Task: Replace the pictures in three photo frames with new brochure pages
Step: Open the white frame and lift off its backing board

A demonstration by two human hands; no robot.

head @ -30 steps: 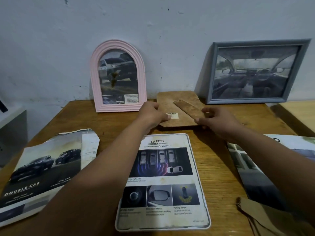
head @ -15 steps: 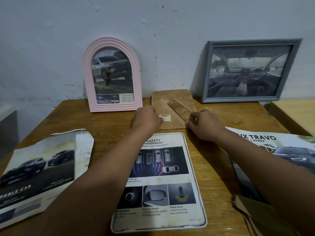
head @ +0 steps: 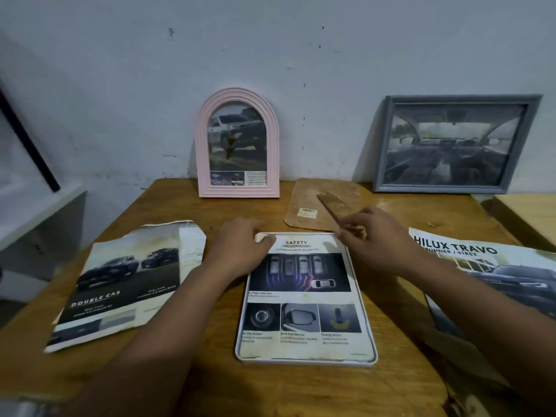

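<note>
Hands are meeting at the far end of a white frame (head: 307,358) that is lying flat on the wooden table (head: 301,389), with a "SAFETY" brochure page (head: 304,296) sitting inside it. Left hand (head: 240,251) is resting on the frame's far left corner, fingers bent over the rim and touching the page; whether they are grasping the rim cannot be told. Right hand (head: 373,239) is hovering at the far right corner with its fingers loosely curled, and whether it is pinching anything cannot be told. Brown backing board (head: 310,206), bearing a small label and a hinged stand, is lying just beyond the frame, next to the right hand's fingertips. Pink arched frame (head: 237,145) and grey rectangular frame (head: 451,144) are leaning upright against the wall (head: 270,40), each showing a vehicle picture. "DOUBLE CAB" brochure (head: 120,284) is lying to the left, and "HILUX TRAVO" brochure (head: 493,275) to the right.
</note>
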